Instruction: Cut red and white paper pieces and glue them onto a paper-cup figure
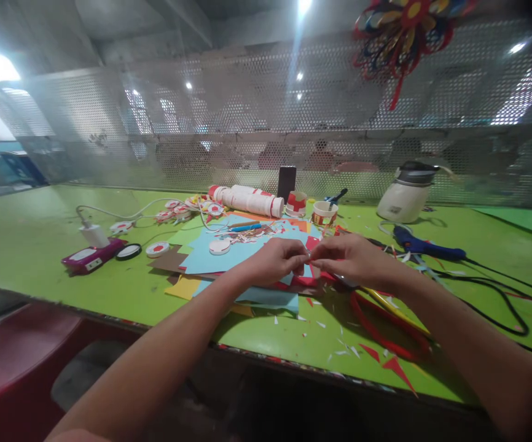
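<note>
Fingertips pinched together, my left hand (pixel 279 258) and my right hand (pixel 360 261) meet above a pile of coloured paper. Something very small sits between them, too small and hidden to name. Light blue paper (pixel 204 259) lies under the left hand, and red paper (pixel 309 282) shows below the fingers. On the blue sheet are a round white disc (pixel 220 247), a blue pen (pixel 246 228) and many thin paper scraps. Beside my right forearm lies a red loop handle (pixel 388 337), like that of scissors, partly covered.
A blue glue gun (pixel 427 245) with a black cord lies right, near a white jug (pixel 404 199). White rolls (pixel 252 201), paper cups (pixel 325 213) and a dark phone (pixel 287 181) stand behind. Left are a purple power strip (pixel 86 258) and red-white discs (pixel 158 249).
</note>
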`<state>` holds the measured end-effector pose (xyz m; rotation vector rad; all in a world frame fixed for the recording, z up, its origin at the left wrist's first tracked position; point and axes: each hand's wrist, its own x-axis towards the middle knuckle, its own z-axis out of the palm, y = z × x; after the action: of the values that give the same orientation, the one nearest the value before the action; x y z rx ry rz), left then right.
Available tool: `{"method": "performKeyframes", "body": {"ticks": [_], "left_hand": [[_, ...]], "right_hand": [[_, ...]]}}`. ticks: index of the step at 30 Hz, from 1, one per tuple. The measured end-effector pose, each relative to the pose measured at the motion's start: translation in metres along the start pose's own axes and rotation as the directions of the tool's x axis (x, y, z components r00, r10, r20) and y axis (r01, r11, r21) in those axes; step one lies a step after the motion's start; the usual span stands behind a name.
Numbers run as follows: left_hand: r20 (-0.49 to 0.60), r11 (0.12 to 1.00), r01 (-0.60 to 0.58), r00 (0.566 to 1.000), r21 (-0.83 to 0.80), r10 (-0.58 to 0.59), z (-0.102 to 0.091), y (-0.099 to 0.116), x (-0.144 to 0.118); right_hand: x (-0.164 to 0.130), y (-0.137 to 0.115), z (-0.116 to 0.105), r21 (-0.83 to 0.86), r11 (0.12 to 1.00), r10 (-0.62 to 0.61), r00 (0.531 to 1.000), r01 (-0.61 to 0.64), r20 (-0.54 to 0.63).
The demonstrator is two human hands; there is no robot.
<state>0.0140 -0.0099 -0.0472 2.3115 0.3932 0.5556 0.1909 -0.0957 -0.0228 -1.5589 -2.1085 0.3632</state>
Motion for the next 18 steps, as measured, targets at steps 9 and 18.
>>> {"method": "performKeyframes", "body": {"ticks": [9, 18], "left_hand": [[0.087, 0.947, 0.031, 0.996, -0.319, -0.003, -0.003, 0.002, -0.001], [-0.605, 0.938, 0.343, 0.738, -0.047, -0.300, -0.087, -0.035, -0.014]], "right_hand": [[0.001, 0.006, -0.002, 0.137, 0.991, -0.003, 0.999, -0.001, 0.033], [0.014, 0.046, 0.005, 0.270, 0.960, 0.113, 0.984, -0.072, -0.140]]}}
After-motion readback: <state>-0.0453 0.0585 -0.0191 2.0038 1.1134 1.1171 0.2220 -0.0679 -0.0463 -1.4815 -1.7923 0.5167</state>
